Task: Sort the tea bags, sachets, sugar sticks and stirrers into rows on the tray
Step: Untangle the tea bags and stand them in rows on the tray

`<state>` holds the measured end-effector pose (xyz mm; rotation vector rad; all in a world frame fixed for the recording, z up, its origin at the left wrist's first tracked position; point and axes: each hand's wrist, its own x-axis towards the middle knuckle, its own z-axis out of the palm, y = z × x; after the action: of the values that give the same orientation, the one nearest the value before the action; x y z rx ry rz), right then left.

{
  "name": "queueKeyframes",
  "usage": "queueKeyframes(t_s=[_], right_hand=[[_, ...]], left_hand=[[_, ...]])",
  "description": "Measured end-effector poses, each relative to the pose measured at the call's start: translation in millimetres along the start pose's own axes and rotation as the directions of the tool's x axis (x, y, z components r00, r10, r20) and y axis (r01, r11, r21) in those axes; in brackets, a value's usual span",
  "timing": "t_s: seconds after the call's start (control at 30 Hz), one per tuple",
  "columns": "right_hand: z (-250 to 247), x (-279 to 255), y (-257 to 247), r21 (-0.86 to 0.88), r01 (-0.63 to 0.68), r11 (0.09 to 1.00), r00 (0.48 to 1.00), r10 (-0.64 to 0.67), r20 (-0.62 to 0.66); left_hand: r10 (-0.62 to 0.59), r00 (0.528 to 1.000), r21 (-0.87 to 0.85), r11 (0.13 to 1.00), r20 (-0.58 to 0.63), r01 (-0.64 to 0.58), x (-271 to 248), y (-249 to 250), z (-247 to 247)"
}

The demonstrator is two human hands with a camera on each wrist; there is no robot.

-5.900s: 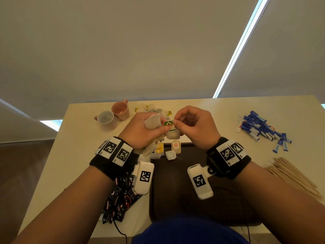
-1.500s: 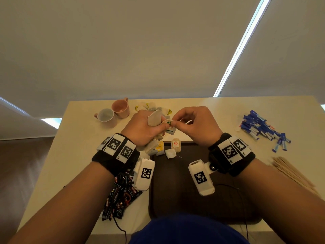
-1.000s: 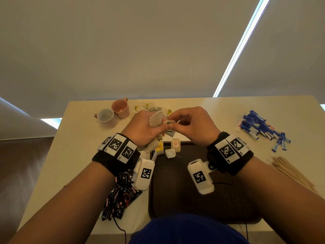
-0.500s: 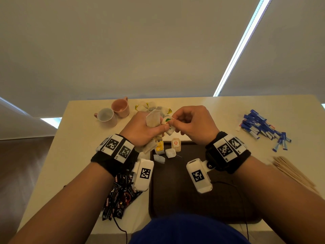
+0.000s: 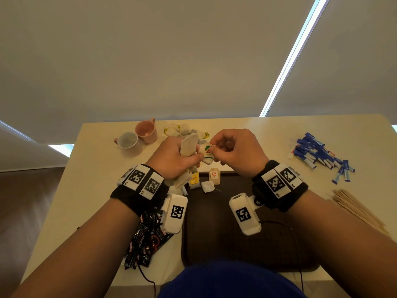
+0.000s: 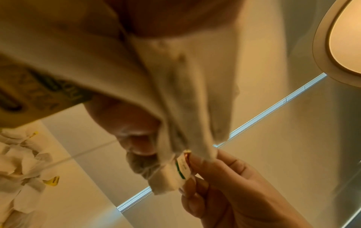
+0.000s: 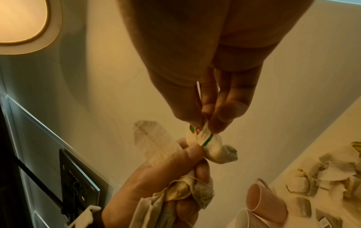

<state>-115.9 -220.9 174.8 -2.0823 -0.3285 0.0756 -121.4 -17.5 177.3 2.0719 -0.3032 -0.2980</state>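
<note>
My left hand grips a bunch of tea bags above the far edge of the dark tray. My right hand pinches the green and white paper tag of one tea bag in that bunch; the pinch also shows in the right wrist view, on the tag. The bunch fills the left wrist view. Three tea bags lie on the tray's far left corner.
A loose pile of tea bags lies at the table's far edge. Two cups stand to its left. Blue sugar sticks lie at the right, wooden stirrers nearer right, dark sachets left of the tray.
Both hands stay close together above the tray's far edge. The right hand's fingers keep working at the tag, shifting slightly. One small white tea bag seen on the tray half a second ago is now hidden.
</note>
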Motion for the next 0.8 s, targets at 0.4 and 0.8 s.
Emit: queueKeyframes(t_s=[0.4, 0.8], right_hand=[[2.1, -1.4, -2.5, -0.14, 0.03, 0.99, 1.0, -0.03, 0.002], [3.1, -1.7, -4.2, -0.13, 0.04, 0.991, 0.999, -0.041, -0.002]], left_hand=[[-0.004, 1.0, 0.024, 1.0, 0.028, 0.004, 1.4, 0.0, 1.1], [-0.002, 0.999, 0.023, 1.0, 0.044, 0.001, -0.5, 7.9, -0.4]])
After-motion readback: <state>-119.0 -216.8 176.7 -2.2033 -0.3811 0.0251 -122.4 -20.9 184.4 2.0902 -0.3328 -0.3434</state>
